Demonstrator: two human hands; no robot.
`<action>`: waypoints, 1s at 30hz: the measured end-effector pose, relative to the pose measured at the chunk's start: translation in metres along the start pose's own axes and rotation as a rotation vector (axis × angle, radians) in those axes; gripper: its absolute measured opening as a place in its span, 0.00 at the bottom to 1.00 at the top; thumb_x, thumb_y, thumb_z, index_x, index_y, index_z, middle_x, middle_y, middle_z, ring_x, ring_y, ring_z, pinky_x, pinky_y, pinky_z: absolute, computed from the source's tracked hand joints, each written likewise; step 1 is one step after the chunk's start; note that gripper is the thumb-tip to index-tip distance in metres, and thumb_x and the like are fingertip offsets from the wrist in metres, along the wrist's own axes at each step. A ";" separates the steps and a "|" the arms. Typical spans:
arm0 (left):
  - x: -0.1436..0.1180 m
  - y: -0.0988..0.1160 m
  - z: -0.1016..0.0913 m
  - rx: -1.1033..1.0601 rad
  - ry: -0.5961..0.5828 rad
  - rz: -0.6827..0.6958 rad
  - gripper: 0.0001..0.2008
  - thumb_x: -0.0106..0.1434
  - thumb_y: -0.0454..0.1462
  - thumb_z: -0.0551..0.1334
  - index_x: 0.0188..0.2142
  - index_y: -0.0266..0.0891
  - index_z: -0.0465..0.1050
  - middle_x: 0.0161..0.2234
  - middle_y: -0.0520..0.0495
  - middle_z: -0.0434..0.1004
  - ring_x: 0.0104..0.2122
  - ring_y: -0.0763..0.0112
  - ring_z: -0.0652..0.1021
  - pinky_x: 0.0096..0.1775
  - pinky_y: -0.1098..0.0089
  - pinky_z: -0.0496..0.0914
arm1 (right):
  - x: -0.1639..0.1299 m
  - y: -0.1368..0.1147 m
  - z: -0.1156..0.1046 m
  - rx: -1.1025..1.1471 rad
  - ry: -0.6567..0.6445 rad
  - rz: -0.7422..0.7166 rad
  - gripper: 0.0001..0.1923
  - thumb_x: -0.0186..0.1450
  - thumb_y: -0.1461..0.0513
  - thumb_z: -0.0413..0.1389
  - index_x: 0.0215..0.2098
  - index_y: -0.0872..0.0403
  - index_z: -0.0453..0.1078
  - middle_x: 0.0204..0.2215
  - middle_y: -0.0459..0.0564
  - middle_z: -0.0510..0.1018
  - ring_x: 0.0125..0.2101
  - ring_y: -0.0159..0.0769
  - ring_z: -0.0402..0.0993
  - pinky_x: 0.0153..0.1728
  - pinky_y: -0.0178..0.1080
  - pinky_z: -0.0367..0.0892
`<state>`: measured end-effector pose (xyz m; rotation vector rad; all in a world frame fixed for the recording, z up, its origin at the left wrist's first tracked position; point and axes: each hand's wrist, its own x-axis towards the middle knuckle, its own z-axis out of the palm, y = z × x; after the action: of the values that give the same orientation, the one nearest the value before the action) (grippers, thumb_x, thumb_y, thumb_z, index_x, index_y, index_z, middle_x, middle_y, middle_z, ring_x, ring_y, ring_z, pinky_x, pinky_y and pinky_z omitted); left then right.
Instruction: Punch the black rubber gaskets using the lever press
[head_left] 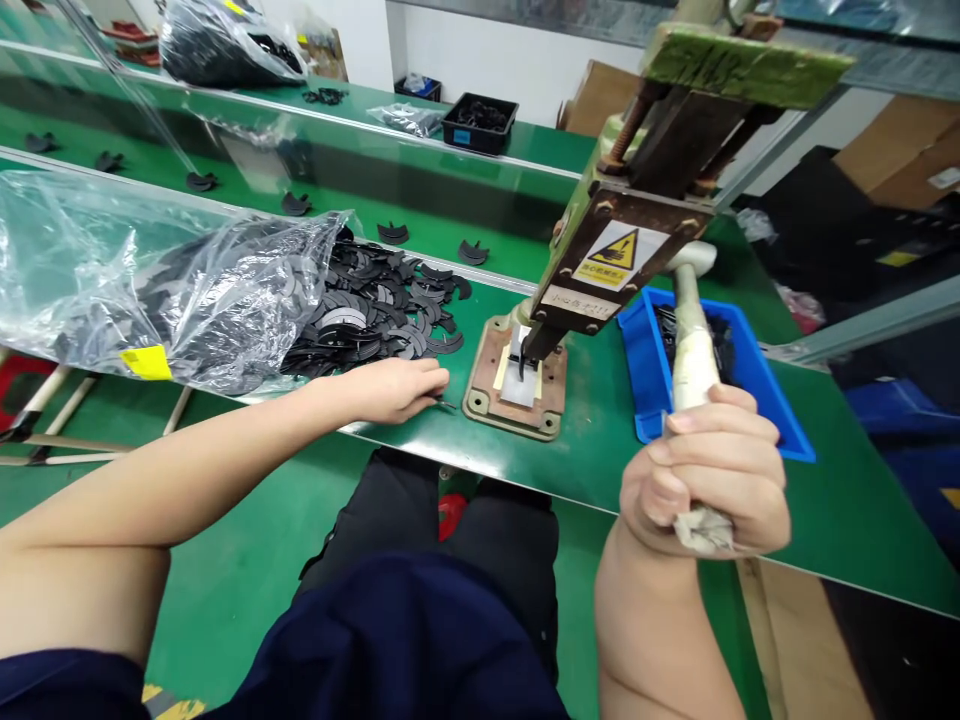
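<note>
My right hand (pixel 705 475) is wrapped round the tape-covered lever handle (pixel 694 350) of a green hand press (pixel 570 230). The press ram reaches down to a small black part (pixel 523 345) on the metal fixture of the copper-coloured base plate (pixel 480 395). Left of that base, my left hand (pixel 397 388) is closed in a pinch just above the bench edge. A thin dark piece (pixel 445 404) sticks out from its fingertips; most of it is hidden. Beside this hand lies a heap of black curved plastic parts (pixel 382 305), spilling from a clear plastic bag (pixel 187 290).
A blue bin (pixel 780 420) with dark parts stands right of the press, partly behind the handle. Behind the heap, single black parts (pixel 472 252) sit spaced along a green belt (pixel 247 180). Farther back are a black crate (pixel 480 125) and a filled bag (pixel 225 45).
</note>
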<state>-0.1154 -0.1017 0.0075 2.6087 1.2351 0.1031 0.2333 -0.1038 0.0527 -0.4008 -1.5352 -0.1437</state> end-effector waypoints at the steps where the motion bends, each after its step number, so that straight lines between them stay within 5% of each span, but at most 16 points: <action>1: 0.003 0.000 -0.002 0.001 0.020 -0.036 0.07 0.73 0.35 0.59 0.48 0.42 0.72 0.45 0.45 0.76 0.36 0.65 0.77 0.38 0.67 0.67 | 0.000 0.000 0.000 -0.001 0.009 0.002 0.21 0.66 0.54 0.64 0.22 0.49 0.62 0.20 0.40 0.71 0.30 0.35 0.76 0.51 0.56 0.76; 6: 0.031 0.005 0.006 -0.117 0.147 -0.130 0.06 0.71 0.36 0.62 0.45 0.40 0.76 0.42 0.44 0.77 0.38 0.63 0.78 0.40 0.67 0.69 | 0.002 -0.005 0.002 0.000 0.015 0.033 0.18 0.66 0.55 0.64 0.23 0.48 0.63 0.20 0.40 0.71 0.30 0.36 0.76 0.52 0.56 0.76; 11: 0.051 0.011 0.031 -0.444 0.251 -0.387 0.12 0.72 0.46 0.64 0.35 0.41 0.74 0.28 0.50 0.76 0.28 0.68 0.75 0.31 0.70 0.63 | 0.004 -0.008 0.000 -0.010 -0.009 0.038 0.21 0.67 0.55 0.64 0.22 0.50 0.62 0.21 0.40 0.71 0.31 0.35 0.76 0.52 0.56 0.75; 15: 0.063 0.006 0.025 -0.795 0.309 -0.515 0.15 0.74 0.49 0.63 0.37 0.42 0.70 0.22 0.53 0.75 0.22 0.72 0.75 0.26 0.74 0.64 | 0.004 -0.006 -0.001 -0.012 -0.031 0.021 0.23 0.69 0.53 0.63 0.22 0.51 0.60 0.21 0.40 0.72 0.31 0.34 0.76 0.52 0.55 0.75; 20: 0.099 0.002 0.009 -1.086 0.218 -0.440 0.13 0.73 0.44 0.67 0.39 0.39 0.69 0.21 0.52 0.77 0.18 0.74 0.75 0.24 0.76 0.67 | 0.004 -0.005 0.001 -0.034 -0.008 0.006 0.25 0.70 0.52 0.63 0.22 0.51 0.58 0.20 0.40 0.70 0.31 0.32 0.75 0.52 0.54 0.75; 24: 0.123 -0.001 0.013 -1.095 0.130 -0.376 0.12 0.71 0.43 0.69 0.39 0.37 0.72 0.20 0.51 0.76 0.19 0.74 0.76 0.23 0.76 0.68 | 0.005 -0.006 -0.001 -0.037 -0.046 0.006 0.25 0.70 0.51 0.63 0.22 0.51 0.59 0.21 0.40 0.70 0.32 0.33 0.76 0.52 0.55 0.75; 30: 0.132 -0.010 0.023 -1.057 0.148 -0.338 0.13 0.68 0.44 0.72 0.38 0.37 0.75 0.24 0.51 0.78 0.20 0.74 0.77 0.22 0.76 0.68 | 0.002 -0.005 -0.002 -0.021 -0.032 0.010 0.24 0.70 0.53 0.64 0.22 0.51 0.60 0.20 0.42 0.69 0.32 0.34 0.76 0.52 0.56 0.75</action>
<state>-0.0348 0.0008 -0.0226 1.4917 1.1783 0.6802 0.2338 -0.1086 0.0555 -0.4293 -1.5643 -0.1466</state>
